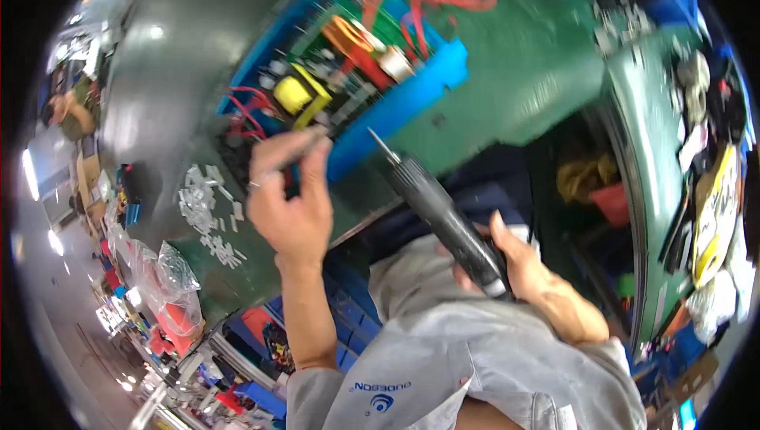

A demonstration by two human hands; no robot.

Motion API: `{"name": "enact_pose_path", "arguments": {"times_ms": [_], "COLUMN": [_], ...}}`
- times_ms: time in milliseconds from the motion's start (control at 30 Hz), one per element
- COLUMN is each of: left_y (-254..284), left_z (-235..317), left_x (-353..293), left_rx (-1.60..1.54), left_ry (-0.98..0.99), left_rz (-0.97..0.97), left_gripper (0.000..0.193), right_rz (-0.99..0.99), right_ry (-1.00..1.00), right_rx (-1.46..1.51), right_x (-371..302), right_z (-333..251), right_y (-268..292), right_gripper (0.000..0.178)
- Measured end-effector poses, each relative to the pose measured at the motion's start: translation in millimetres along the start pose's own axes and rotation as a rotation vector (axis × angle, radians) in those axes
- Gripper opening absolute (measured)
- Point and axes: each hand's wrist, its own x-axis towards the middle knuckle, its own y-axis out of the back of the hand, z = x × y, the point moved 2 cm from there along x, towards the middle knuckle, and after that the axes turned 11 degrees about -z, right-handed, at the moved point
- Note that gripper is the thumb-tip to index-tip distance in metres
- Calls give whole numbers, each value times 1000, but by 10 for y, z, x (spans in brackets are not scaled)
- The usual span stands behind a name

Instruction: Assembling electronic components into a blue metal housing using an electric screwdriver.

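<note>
Right hand [524, 268] wraps a smooth black cylindrical screwdriver [447, 216], tip toward eleven o'clock; left hand [291, 212] half-curled, hold unclear, beside blue casing [400, 113].

I wear a loose light-grey work shirt [507, 343], wrinkled, spreading from four to seven o'clock. Its short sleeve [310, 392] at seven o'clock leaves my forearm bare. Blue lettering and a round blue swirl logo [381, 404] sit at six o'clock. My left hand [291, 210] and right hand [519, 265] are bare.

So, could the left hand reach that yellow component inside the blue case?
Probably yes: the left hand is close by, and nothing seems to cover the yellow component from above.
</note>
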Motion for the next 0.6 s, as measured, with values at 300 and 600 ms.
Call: {"name": "enact_pose_path", "arguments": {"times_ms": [300,600], "left_y": [32,52], "left_z": [59,40], "left_x": [-34,10], "left_rx": [-114,-106], "left_ry": [-9,47], "left_rz": [-32,-16], "left_gripper": [24,25], "right_rz": [107,-163], "right_ry": [0,4], "right_rx": [-279,351], "right_x": [-76,-147], "right_z": [41,99], "right_y": [-48,105], "right_gripper": [86,93]}}
